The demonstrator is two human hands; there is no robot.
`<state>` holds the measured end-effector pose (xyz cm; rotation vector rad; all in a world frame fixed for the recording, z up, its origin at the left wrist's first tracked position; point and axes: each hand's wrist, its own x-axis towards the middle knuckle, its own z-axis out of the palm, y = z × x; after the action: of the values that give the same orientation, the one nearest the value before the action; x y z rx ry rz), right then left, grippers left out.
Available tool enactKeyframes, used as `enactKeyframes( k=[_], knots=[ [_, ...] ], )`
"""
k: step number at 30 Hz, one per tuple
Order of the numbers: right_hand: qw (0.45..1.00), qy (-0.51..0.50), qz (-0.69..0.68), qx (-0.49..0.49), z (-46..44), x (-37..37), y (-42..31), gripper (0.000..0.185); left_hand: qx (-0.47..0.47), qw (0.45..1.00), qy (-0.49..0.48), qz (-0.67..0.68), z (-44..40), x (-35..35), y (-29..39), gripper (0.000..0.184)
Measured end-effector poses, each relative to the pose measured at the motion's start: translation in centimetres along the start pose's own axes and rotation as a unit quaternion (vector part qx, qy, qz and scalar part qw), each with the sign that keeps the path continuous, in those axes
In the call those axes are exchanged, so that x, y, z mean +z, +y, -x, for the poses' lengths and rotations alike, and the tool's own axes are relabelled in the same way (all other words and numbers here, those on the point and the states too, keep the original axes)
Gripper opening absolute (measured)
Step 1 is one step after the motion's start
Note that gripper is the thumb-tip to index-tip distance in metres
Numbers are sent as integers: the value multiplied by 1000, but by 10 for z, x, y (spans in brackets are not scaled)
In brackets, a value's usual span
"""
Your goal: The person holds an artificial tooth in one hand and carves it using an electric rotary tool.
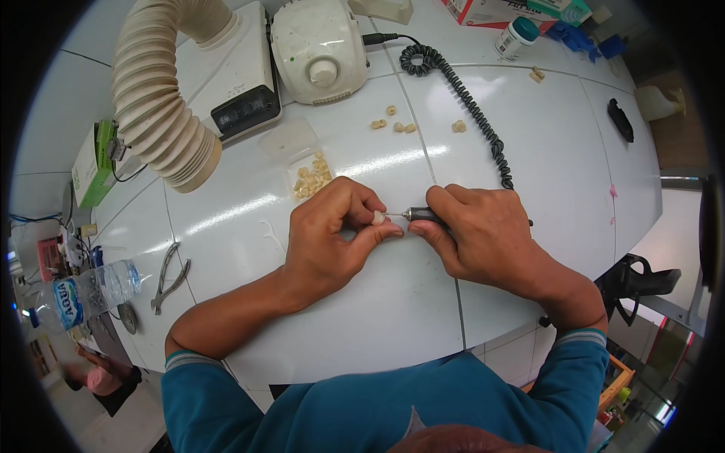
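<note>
My left hand (332, 234) pinches a small cream tooth-shaped piece (378, 218) between its fingertips. My right hand (479, 234) is wrapped round a dark rotary handpiece (424, 215), whose thin metal bit points left at the piece; whether the bit touches it is too small to tell. Behind my left hand, a clear plastic box (293, 178) with its lid open holds several similar pieces. More loose pieces (399, 127) lie farther back on the white tiled table (362, 317).
A ribbed hose (155, 90) and a white control unit (321, 53) stand at the back left; a coiled black cord (472, 106) runs down towards my right hand. Pliers (171, 279) and a water bottle (91, 294) are at left, a white jar (516, 39) at back right.
</note>
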<state>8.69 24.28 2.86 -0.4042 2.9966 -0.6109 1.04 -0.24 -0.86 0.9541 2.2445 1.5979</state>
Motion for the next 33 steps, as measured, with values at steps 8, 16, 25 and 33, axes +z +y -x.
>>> enactKeyframes(
  k=[8, 16, 25, 33],
  knots=[
    [1000, -12, 0, 2, -1, -3, -1, 39, -1, 1000, -2, -6, 0, -1, 1, 38],
    [1000, -22, 6, -3, -2, -4, 1, 39, -8, 1000, -6, 0, 0, -1, 1, 38],
    [999, -30, 8, -8, -2, -6, 1, 40, -25, 1000, -4, 7, 1, 0, 1, 38],
    [1000, -26, 6, -4, -2, -4, 1, 39, -24, 1000, -8, 16, 1, 1, -2, 37]
  ],
)
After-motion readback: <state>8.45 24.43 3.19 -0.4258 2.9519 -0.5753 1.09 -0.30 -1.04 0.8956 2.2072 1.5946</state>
